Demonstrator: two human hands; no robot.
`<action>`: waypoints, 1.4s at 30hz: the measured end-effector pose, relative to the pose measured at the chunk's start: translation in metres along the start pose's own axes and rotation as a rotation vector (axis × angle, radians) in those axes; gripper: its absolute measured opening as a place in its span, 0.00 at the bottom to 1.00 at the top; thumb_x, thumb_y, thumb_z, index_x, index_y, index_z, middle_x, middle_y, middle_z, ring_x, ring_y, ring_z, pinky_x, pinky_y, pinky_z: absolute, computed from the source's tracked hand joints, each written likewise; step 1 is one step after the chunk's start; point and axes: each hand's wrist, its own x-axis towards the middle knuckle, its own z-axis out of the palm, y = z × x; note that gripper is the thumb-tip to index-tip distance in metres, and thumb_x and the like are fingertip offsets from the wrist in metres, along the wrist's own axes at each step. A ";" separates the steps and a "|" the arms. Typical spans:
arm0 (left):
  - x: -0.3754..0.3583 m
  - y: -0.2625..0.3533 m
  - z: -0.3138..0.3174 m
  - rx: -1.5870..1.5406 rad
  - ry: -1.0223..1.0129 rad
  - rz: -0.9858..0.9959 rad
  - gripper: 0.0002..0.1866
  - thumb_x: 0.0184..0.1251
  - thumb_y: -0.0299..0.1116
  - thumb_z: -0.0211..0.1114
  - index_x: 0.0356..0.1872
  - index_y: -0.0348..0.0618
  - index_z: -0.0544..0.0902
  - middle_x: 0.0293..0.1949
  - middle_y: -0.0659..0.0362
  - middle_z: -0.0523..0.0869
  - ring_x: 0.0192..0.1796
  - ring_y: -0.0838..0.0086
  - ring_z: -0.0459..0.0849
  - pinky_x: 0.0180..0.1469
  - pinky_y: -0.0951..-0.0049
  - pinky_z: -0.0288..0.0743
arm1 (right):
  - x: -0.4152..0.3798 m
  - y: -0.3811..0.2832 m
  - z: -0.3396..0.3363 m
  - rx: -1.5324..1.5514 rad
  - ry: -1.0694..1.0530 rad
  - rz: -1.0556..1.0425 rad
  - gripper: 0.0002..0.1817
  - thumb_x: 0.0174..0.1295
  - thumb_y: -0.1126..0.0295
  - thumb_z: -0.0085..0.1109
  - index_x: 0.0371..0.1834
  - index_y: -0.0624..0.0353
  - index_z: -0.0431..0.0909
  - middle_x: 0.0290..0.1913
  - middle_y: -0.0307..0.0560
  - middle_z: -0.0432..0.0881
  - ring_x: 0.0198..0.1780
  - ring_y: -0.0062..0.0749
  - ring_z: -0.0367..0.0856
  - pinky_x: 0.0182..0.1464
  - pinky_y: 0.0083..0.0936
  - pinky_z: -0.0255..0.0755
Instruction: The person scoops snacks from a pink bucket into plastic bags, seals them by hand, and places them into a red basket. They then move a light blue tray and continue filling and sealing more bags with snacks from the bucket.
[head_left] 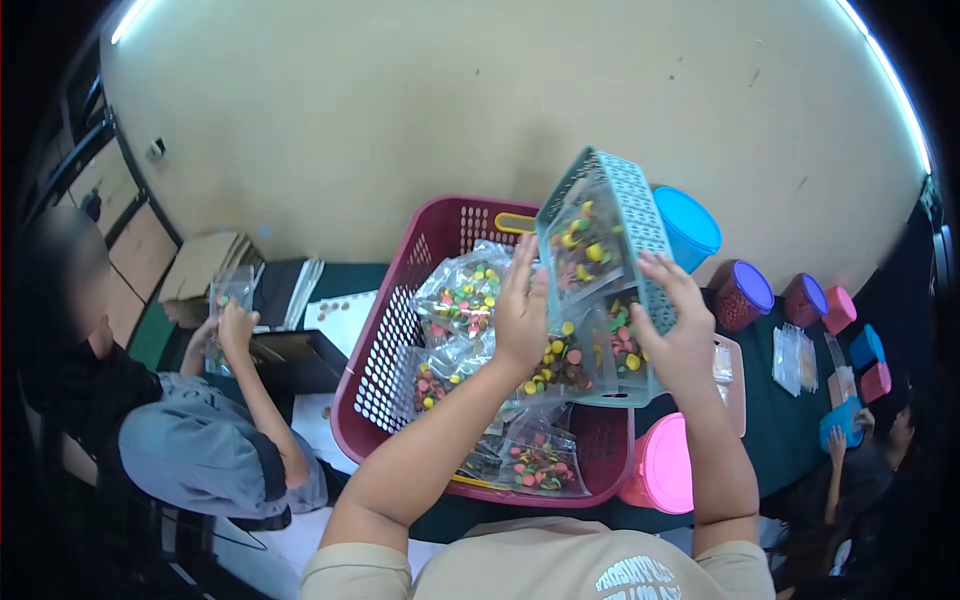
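Teal basket [640,205] tilted | left hand [523,318] straight-fingered | right hand [682,328] splayed against it

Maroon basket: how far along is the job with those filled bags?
Partway, it seems. Already in: many filled bags lie in the maroon basket. In hand: the right hand grips the tilted green basket, the left hand at its open side. Left: bags inside the green basket; how many, I can't tell.

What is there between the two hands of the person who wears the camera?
Between the left hand and the right hand is a tilted pale green basket holding clear bags of colourful pieces; the head view shows this.
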 end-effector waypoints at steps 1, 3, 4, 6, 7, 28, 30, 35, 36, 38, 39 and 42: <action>0.001 0.003 -0.002 0.008 -0.021 0.020 0.26 0.76 0.42 0.44 0.66 0.33 0.65 0.70 0.45 0.62 0.74 0.57 0.57 0.73 0.65 0.48 | 0.002 -0.009 0.003 -0.089 -0.027 -0.041 0.25 0.50 0.75 0.61 0.56 0.55 0.76 0.59 0.46 0.78 0.65 0.44 0.69 0.62 0.39 0.62; 0.002 0.006 -0.008 0.033 0.027 0.060 0.27 0.76 0.43 0.42 0.66 0.33 0.65 0.71 0.46 0.61 0.75 0.57 0.54 0.73 0.63 0.45 | 0.006 -0.021 0.008 -0.148 0.014 -0.084 0.23 0.49 0.73 0.63 0.52 0.51 0.78 0.58 0.42 0.79 0.63 0.42 0.70 0.56 0.38 0.62; 0.005 0.007 -0.010 0.045 0.055 0.083 0.27 0.77 0.43 0.40 0.67 0.33 0.64 0.71 0.47 0.61 0.75 0.57 0.53 0.74 0.62 0.44 | 0.008 -0.025 0.009 -0.209 -0.008 -0.159 0.22 0.48 0.72 0.63 0.51 0.50 0.79 0.58 0.42 0.79 0.62 0.41 0.70 0.54 0.38 0.62; 0.011 0.011 -0.014 0.025 0.083 0.170 0.27 0.77 0.43 0.39 0.68 0.33 0.62 0.72 0.47 0.58 0.75 0.58 0.51 0.74 0.62 0.42 | 0.013 -0.031 0.014 -0.281 0.007 -0.284 0.20 0.48 0.71 0.64 0.48 0.49 0.80 0.57 0.39 0.80 0.60 0.39 0.71 0.48 0.38 0.61; 0.013 0.015 -0.016 -0.011 0.128 0.227 0.28 0.77 0.43 0.37 0.69 0.33 0.60 0.73 0.47 0.55 0.76 0.59 0.49 0.74 0.62 0.40 | 0.017 -0.034 0.016 -0.277 0.030 -0.283 0.20 0.48 0.71 0.64 0.48 0.49 0.80 0.57 0.39 0.80 0.60 0.39 0.71 0.48 0.38 0.61; 0.000 0.028 -0.009 0.086 -0.011 0.334 0.36 0.74 0.55 0.36 0.70 0.34 0.58 0.73 0.49 0.55 0.75 0.59 0.51 0.74 0.57 0.39 | -0.057 0.002 -0.062 0.409 0.434 -0.033 0.23 0.50 0.78 0.61 0.53 0.54 0.78 0.61 0.48 0.76 0.64 0.40 0.69 0.67 0.36 0.58; -0.006 0.029 -0.006 0.033 -0.075 0.214 0.34 0.75 0.55 0.34 0.72 0.39 0.55 0.73 0.51 0.56 0.75 0.59 0.53 0.73 0.55 0.43 | -0.091 0.019 -0.066 0.703 0.426 0.082 0.22 0.53 0.78 0.60 0.55 0.57 0.77 0.63 0.52 0.72 0.66 0.38 0.67 0.67 0.35 0.58; -0.014 0.027 0.006 -0.111 -0.210 0.052 0.34 0.75 0.56 0.32 0.73 0.43 0.51 0.72 0.52 0.58 0.73 0.59 0.56 0.71 0.55 0.50 | -0.146 0.025 -0.090 0.788 0.428 0.186 0.20 0.56 0.77 0.59 0.55 0.59 0.76 0.63 0.52 0.71 0.68 0.37 0.64 0.68 0.38 0.57; -0.018 0.026 0.009 -0.124 -0.268 0.012 0.36 0.74 0.58 0.34 0.73 0.42 0.52 0.72 0.51 0.58 0.73 0.57 0.58 0.71 0.56 0.51 | -0.155 0.026 -0.094 0.746 0.419 0.186 0.21 0.57 0.77 0.58 0.56 0.59 0.75 0.65 0.52 0.70 0.68 0.37 0.64 0.69 0.38 0.56; -0.023 0.028 0.015 -0.152 -0.360 -0.022 0.39 0.72 0.62 0.36 0.72 0.40 0.53 0.71 0.49 0.61 0.70 0.55 0.63 0.70 0.57 0.54 | -0.169 0.025 -0.099 0.784 0.448 0.222 0.20 0.57 0.77 0.58 0.56 0.59 0.75 0.65 0.52 0.69 0.68 0.36 0.64 0.68 0.39 0.57; -0.026 0.027 0.017 -0.153 -0.372 -0.025 0.39 0.72 0.62 0.36 0.72 0.40 0.53 0.71 0.49 0.61 0.70 0.55 0.63 0.70 0.57 0.54 | -0.175 0.025 -0.101 0.833 0.459 0.252 0.20 0.58 0.77 0.58 0.56 0.60 0.74 0.65 0.52 0.68 0.67 0.35 0.64 0.68 0.39 0.57; -0.037 0.032 0.022 -0.012 -0.522 0.004 0.41 0.71 0.63 0.37 0.72 0.39 0.55 0.70 0.48 0.63 0.71 0.56 0.63 0.69 0.56 0.54 | -0.189 0.027 -0.107 0.919 0.544 0.340 0.20 0.59 0.78 0.57 0.56 0.61 0.73 0.66 0.50 0.68 0.61 0.31 0.70 0.62 0.34 0.66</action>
